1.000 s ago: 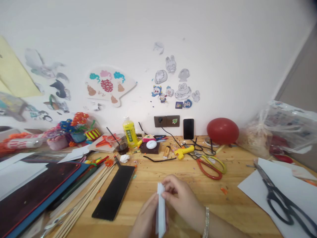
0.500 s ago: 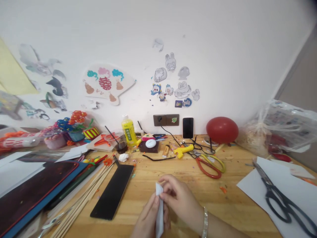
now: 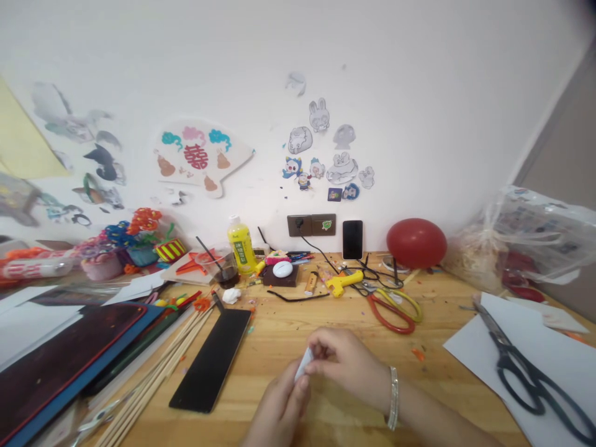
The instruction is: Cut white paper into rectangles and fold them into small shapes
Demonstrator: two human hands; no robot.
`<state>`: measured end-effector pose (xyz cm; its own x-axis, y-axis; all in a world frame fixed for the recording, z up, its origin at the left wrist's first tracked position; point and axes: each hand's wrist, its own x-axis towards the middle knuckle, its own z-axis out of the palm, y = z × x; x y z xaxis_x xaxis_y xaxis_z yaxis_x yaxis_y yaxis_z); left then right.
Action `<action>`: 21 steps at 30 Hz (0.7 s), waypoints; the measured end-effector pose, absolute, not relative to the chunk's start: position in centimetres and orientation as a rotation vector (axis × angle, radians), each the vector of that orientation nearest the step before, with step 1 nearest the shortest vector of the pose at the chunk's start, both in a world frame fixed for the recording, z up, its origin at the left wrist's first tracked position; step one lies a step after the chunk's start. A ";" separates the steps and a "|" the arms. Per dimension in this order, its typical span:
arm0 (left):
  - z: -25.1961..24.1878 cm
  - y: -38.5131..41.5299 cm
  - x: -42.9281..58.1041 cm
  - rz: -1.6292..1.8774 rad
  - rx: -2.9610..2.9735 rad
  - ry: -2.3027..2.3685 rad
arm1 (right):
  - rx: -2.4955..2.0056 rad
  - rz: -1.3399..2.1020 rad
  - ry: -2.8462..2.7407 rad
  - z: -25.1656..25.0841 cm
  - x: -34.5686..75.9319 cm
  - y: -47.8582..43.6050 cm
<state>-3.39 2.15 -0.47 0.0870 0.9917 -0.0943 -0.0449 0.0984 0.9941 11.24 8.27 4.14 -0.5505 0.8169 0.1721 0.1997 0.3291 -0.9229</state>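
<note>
A narrow folded piece of white paper (image 3: 303,364) is pinched between both hands, low in the middle of the view. My left hand (image 3: 283,397) grips it from below, thumb on top, and hides its lower part. My right hand (image 3: 342,360), with a glittering bracelet on the wrist, holds the upper end in curled fingers. To the left of the hands a black phone-like slab (image 3: 212,363) lies flat on the wooden table (image 3: 372,397).
Thin wooden sticks (image 3: 156,372) lie left of the slab. Black scissors (image 3: 526,372) rest on white sheets (image 3: 470,341) at right. Farther back are red-and-yellow-handled scissors (image 3: 391,313), a yellow glue gun (image 3: 343,282), a red balloon (image 3: 416,243), a drink bottle (image 3: 241,245) and a cup of dark liquid (image 3: 227,273).
The paper has tilted to the right, and less of it shows now. My right hand has shifted slightly right, and its wrist has turned. My left hand still grips the lower part.
</note>
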 end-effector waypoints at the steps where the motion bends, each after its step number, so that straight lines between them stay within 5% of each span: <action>1: -0.5 2.3 -3.5 1.080 1.240 1.187 | -0.906 1.195 -1.981 4.3 11.3 8.3; 11: 0.1 2.5 -4.2 1.038 1.590 1.320 | -0.861 1.298 -1.902 4.1 11.6 8.7; 21: 0.8 2.1 -4.5 0.969 2.066 1.567 | -0.812 0.700 -2.304 4.6 12.0 8.4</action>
<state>-4.46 2.08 0.83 0.1446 0.9435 0.2981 0.6881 -0.3124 0.6550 12.05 8.36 4.64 -0.6388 0.6844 0.3515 0.3735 0.6753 -0.6360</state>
